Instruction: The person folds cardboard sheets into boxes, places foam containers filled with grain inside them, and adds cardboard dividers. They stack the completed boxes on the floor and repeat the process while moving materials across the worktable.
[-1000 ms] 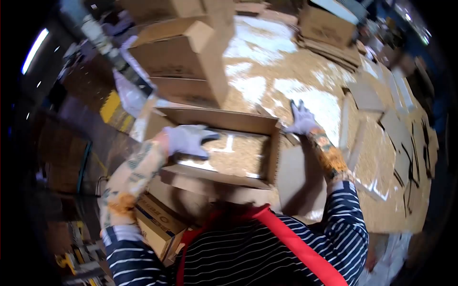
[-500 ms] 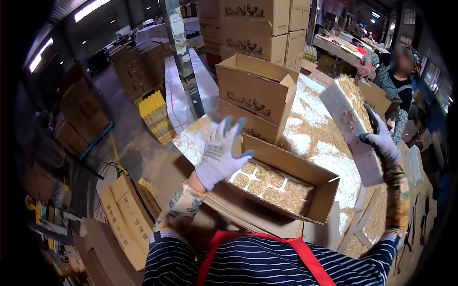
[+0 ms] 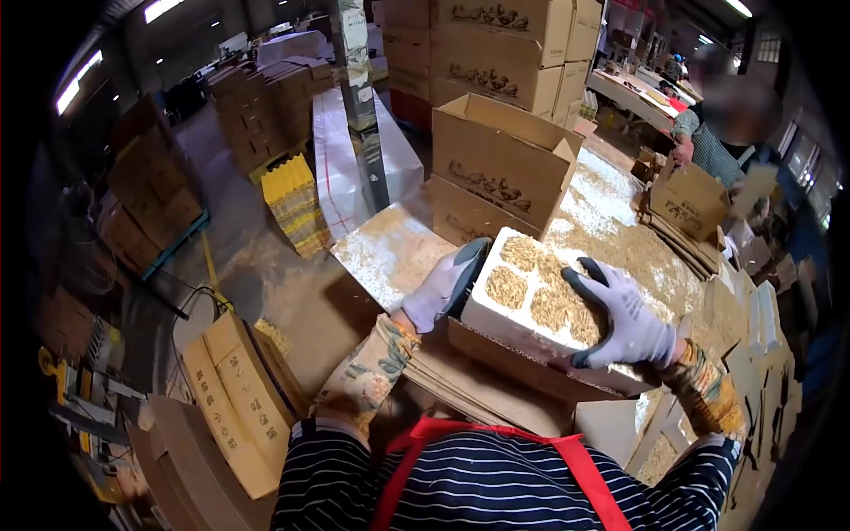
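Observation:
A white foam tray (image 3: 522, 329) with round compartments full of straw-coloured husks is tilted over an open cardboard carton (image 3: 482, 347), hiding most of it. My left hand (image 3: 440, 288), in a white glove with grey-blue fingertips, grips the tray's left end. Across the tray's right part, my right hand (image 3: 627, 316) in a matching glove has its thumb at the near side and its fingers over the husks. Behind the tray stands another open carton (image 3: 500, 173) printed with chickens, on top of a further box.
Husks and white bits cover the worktable (image 3: 611, 199). Across it, a co-worker (image 3: 722, 146) handles a carton (image 3: 686, 208). Stacked cartons (image 3: 505, 44) and a metal post (image 3: 359, 106) stand behind. Yellow trays (image 3: 297, 203) are piled on the floor at left; flattened cardboard (image 3: 235, 403) lies lower left.
My right hand has brought the foam tray from the right to above the near carton, turning it lengthwise. My left hand has moved from open in the air to the tray's left end.

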Motion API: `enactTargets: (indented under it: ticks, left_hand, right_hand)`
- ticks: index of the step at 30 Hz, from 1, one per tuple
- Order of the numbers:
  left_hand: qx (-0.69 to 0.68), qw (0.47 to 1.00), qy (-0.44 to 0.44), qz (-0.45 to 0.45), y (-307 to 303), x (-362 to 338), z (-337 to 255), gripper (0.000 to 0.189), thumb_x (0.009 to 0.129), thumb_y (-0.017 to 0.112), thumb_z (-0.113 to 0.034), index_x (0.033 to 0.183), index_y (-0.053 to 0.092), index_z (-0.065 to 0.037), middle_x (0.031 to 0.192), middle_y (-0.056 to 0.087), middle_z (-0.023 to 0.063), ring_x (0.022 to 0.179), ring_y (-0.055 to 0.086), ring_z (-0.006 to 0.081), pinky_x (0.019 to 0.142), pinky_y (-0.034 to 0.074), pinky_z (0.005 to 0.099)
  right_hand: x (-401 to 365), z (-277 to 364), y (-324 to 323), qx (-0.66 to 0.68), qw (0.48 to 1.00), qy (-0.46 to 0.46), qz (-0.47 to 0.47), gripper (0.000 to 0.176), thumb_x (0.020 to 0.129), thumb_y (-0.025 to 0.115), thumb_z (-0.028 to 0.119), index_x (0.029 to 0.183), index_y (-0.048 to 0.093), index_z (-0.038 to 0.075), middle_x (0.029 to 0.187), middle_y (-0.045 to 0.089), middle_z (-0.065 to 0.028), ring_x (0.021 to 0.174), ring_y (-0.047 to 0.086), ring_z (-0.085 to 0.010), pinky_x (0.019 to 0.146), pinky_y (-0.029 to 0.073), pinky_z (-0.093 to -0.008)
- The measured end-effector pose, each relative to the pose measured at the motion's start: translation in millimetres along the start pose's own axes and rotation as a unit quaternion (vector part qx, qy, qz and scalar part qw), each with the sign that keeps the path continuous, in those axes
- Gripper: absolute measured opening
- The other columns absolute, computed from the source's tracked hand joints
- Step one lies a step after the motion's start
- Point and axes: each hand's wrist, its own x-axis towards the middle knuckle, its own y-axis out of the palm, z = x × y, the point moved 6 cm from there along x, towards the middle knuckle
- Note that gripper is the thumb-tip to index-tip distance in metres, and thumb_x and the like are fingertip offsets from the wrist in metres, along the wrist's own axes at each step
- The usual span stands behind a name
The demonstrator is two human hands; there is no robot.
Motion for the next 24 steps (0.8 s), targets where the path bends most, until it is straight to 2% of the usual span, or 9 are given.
enactTargets:
  ticks: [2,4,10,13,17,19,20,22,24]
  left_hand:
    - [0.140,0.986,0.087,-0.005,-5,-9,-4,0.047,0.101,0.058,-0.021,0.140,0.048,0.003,0.134,0.058,0.0081,0.121,0.054,0.0145,0.105,0.043,0.0268]
    - [-0.001,0.998,-0.020,-0.060,-7,-8,6,0.047,0.101,0.059,-0.023,0.138,0.049,0.004,0.133,0.058,0.0076,0.120,0.054,0.0137,0.103,0.043,0.0258]
    - [0.100,0.992,0.002,-0.079,0,3,2,0.050,0.098,0.061,-0.023,0.139,0.048,0.001,0.134,0.057,0.0121,0.123,0.053,0.0193,0.105,0.043,0.0323]
    - [0.574,0.777,0.212,-0.145,35,-17,-54,0.052,0.085,0.070,-0.021,0.133,0.057,-0.007,0.127,0.058,0.0196,0.120,0.054,0.0368,0.106,0.042,0.0405]
    - [0.686,0.659,0.294,0.100,107,-6,-84,0.046,0.083,0.073,-0.027,0.125,0.063,-0.011,0.111,0.066,0.0118,0.101,0.064,0.0309,0.087,0.050,0.0434]
    - [0.732,0.591,0.248,0.232,132,-1,-61,0.046,0.084,0.071,-0.037,0.122,0.064,-0.012,0.109,0.067,0.0115,0.094,0.067,0.0286,0.083,0.052,0.0421]
    - [0.708,0.623,0.142,0.302,129,15,-38,0.050,0.082,0.072,-0.038,0.122,0.064,-0.009,0.108,0.067,0.0138,0.097,0.066,0.0313,0.084,0.052,0.0419]
    - [0.779,0.507,-0.052,0.365,129,32,0,0.077,0.076,0.073,-0.052,0.133,0.054,-0.004,0.117,0.061,0.0235,0.109,0.061,0.0379,0.096,0.047,0.0445]
    - [0.792,0.473,-0.095,0.373,147,41,27,0.094,0.070,0.075,-0.059,0.140,0.047,-0.003,0.126,0.055,0.0263,0.118,0.055,0.0396,0.103,0.042,0.0452]
  right_hand:
    - [2,10,22,-0.054,0.998,0.002,0.012,0.114,0.051,0.083,0.059,0.147,0.045,0.010,0.144,0.039,-0.0315,0.130,0.040,-0.0468,0.110,0.029,-0.0529]
    - [-3,10,33,-0.126,0.992,0.007,0.008,0.112,0.052,0.080,0.063,0.146,0.047,0.013,0.147,0.035,-0.0325,0.132,0.038,-0.0465,0.108,0.029,-0.0535]
    - [-40,-38,132,-0.093,0.989,-0.011,0.118,0.078,0.092,0.056,0.049,0.154,0.028,0.011,0.151,0.030,-0.0315,0.145,0.024,-0.0464,0.119,0.017,-0.0537]
    - [-57,-18,35,-0.017,0.993,-0.027,-0.115,0.059,0.087,0.067,0.030,0.139,0.052,0.008,0.143,0.047,-0.0260,0.137,0.042,-0.0406,0.115,0.030,-0.0492]
    - [-208,-117,1,0.209,0.782,0.242,-0.535,0.056,0.093,0.066,0.022,0.141,0.049,-0.002,0.131,0.062,-0.0167,0.123,0.057,-0.0217,0.105,0.044,-0.0332]
    - [-297,-175,88,0.075,0.773,0.603,-0.180,0.085,0.082,0.070,0.060,0.140,0.050,0.001,0.127,0.063,-0.0219,0.118,0.061,-0.0313,0.096,0.050,-0.0375]
    - [-331,-177,134,0.014,0.786,0.614,-0.074,0.104,0.076,0.061,0.077,0.143,0.046,0.000,0.129,0.061,-0.0254,0.120,0.059,-0.0371,0.099,0.048,-0.0400]
    - [-342,-160,183,0.029,0.759,0.650,-0.006,0.124,0.072,0.057,0.084,0.155,0.022,-0.001,0.152,0.034,-0.0320,0.141,0.038,-0.0404,0.114,0.032,-0.0391]
    - [-338,-156,218,0.071,0.729,0.680,-0.008,0.129,0.069,0.060,0.084,0.157,0.013,0.003,0.159,0.016,-0.0321,0.148,0.020,-0.0434,0.120,0.021,-0.0452]
